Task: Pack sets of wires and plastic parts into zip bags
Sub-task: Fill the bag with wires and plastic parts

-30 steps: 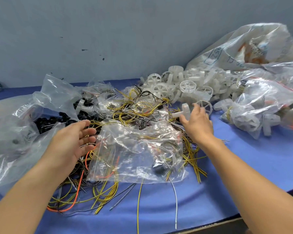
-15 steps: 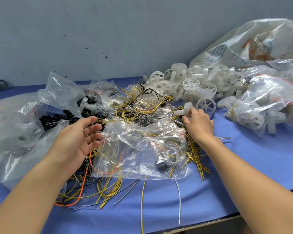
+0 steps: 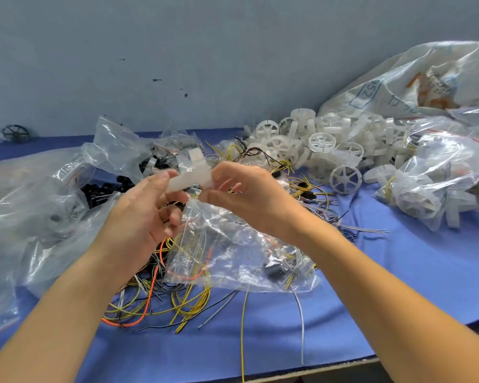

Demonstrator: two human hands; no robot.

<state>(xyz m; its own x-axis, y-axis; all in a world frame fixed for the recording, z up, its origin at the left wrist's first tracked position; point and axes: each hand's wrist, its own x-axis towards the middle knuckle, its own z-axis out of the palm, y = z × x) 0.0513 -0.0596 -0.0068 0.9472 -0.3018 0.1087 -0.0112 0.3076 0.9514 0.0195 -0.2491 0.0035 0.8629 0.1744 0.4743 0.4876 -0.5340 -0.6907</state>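
**Over the bag mouth, two hands are sharing one plastic part**

Just above the bag, the white translucent cross-shaped plastic part (image 3: pixel 190 175) is being held clear of the table, its short arm pointing up. The right hand (image 3: pixel 249 197) is pinching the part's right end between thumb and curled fingertips. The left hand (image 3: pixel 138 217) is closing thumb and forefinger on the left end. Its lower fingers are curling near the bag's top edge, and whether they are gripping the film I cannot tell.

Directly beneath, the clear crumpled zip bag (image 3: pixel 233 244) is lying on a tangle of yellow, black and orange loose wires (image 3: pixel 188 302), with wires and a small dark piece showing inside it.

The step in hand is probably getting the part into that bag. It is likely going best if one hand is taking the whole part while the other is spreading the mouth wide. Leading with a single arm of the cross should be keeping the other arms from snagging the zip lip or the wires inside.

Further right, a heap of white spoked plastic wheels (image 3: pixel 321 145) and filled clear bags (image 3: pixel 440 175) are sitting on the blue table cover (image 3: pixel 398 286)
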